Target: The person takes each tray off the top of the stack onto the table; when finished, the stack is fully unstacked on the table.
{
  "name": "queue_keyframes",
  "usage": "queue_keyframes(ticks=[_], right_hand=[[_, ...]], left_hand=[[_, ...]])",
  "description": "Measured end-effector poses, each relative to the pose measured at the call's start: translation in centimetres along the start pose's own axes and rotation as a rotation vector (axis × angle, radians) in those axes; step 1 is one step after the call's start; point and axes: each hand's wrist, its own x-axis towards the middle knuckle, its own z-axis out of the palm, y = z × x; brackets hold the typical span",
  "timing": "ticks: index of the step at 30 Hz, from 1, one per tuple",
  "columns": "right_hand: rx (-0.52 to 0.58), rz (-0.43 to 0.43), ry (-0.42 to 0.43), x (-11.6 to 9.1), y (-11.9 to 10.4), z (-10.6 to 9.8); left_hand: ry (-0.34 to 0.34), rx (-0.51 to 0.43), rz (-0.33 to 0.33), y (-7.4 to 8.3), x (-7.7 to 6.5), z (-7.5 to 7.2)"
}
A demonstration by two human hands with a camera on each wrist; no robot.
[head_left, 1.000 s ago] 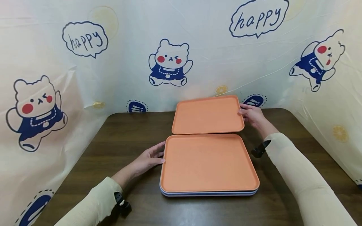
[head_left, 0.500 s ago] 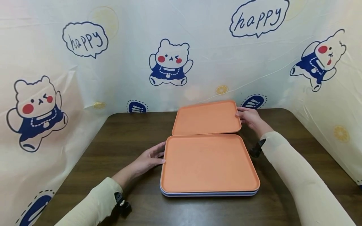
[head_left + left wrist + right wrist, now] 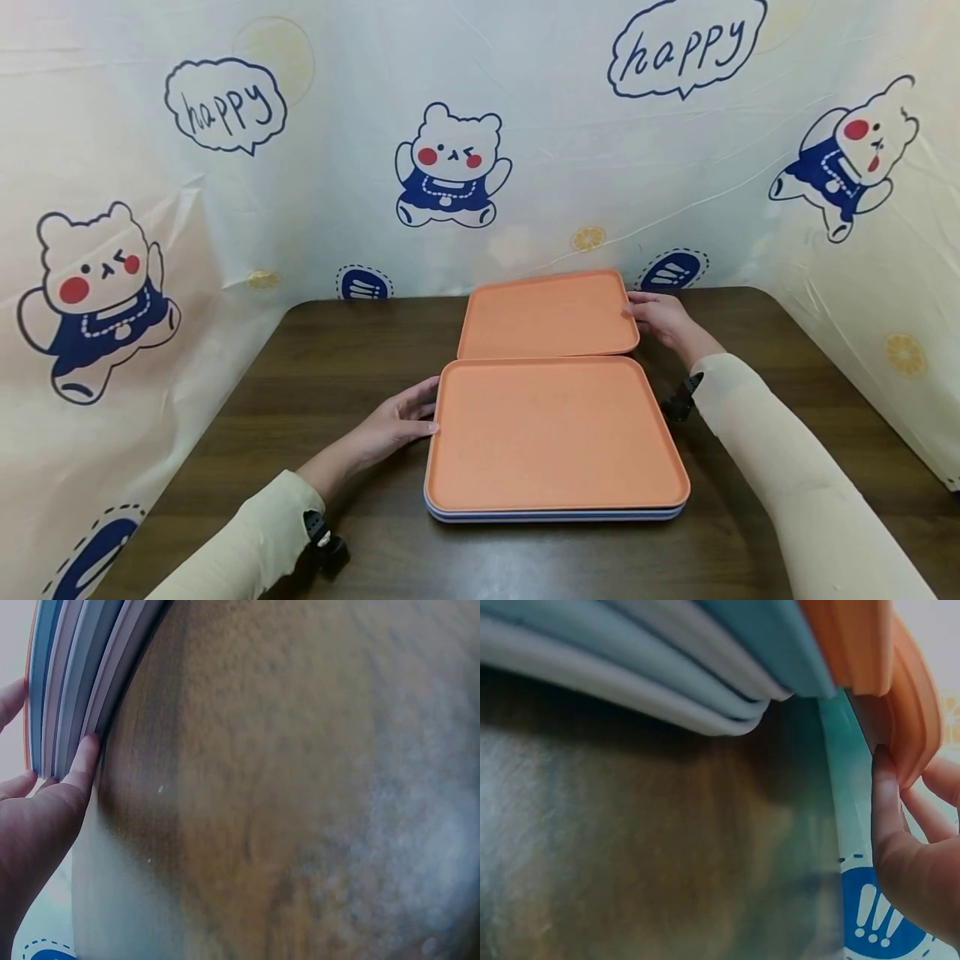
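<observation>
An orange tray (image 3: 555, 433) tops a stack in the middle of the brown table, with blue and greyish tray edges below. My left hand (image 3: 393, 423) touches the stack's left side; in the left wrist view its fingertips rest on the side-by-side rims of the tray stack (image 3: 71, 690). Behind the stack, a second orange tray (image 3: 547, 317) stands tilted, its right side higher than its left. My right hand (image 3: 663, 321) pinches this tray's right edge, thumb and fingers on either side of the rim (image 3: 915, 705). The tray's near edge adjoins the stack's back edge.
Brown wooden table (image 3: 360, 333) surrounds the stack. A patterned cloth backdrop (image 3: 555, 150) with bears and lettering rises behind the table and along both sides. A black wrist camera (image 3: 326, 542) hangs at the left sleeve, another black camera (image 3: 681, 400) at the right.
My right hand and the held orange tray have come down and slightly to the left, the tray's far right corner dropping. The left hand and the stack stay put.
</observation>
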Motion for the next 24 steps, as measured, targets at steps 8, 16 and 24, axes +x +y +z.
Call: queue_keyframes(ticks=[8,16,24], right_hand=[[-0.056,-0.011,-0.117,0.1,1.6,-0.4],[-0.111,-0.015,-0.145,0.3,3.0,-0.5],[-0.207,-0.016,-0.093,0.7,3.6,-0.3]], left_hand=[[-0.009,-0.005,0.012,0.1,0.1,-0.1],[-0.003,0.008,-0.002,0.3,0.1,0.0],[0.008,0.008,-0.018,0.1,0.2,0.0]])
